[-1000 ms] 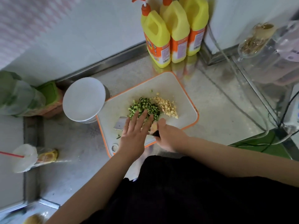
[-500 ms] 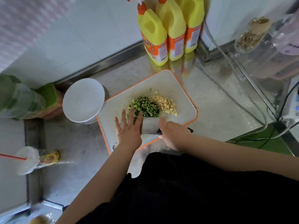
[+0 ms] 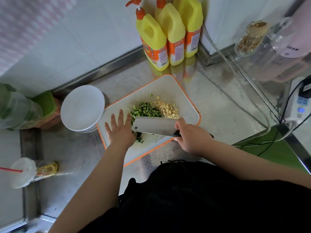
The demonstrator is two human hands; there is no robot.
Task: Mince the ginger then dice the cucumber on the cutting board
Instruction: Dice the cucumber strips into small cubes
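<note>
While R grip (image 3: pixel 191 137) holds cleaver (image 3: pixel 154 126), diced cucumber (image 3: pixel 144 111) lies just beyond blade, L hand (image 3: pixel 120 130) flat.

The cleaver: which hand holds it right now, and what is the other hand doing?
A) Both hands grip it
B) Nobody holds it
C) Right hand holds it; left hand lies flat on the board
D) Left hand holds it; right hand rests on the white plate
C: the right hand grips the handle of the cleaver, while the left hand lies with fingers spread on the cutting board.
</note>
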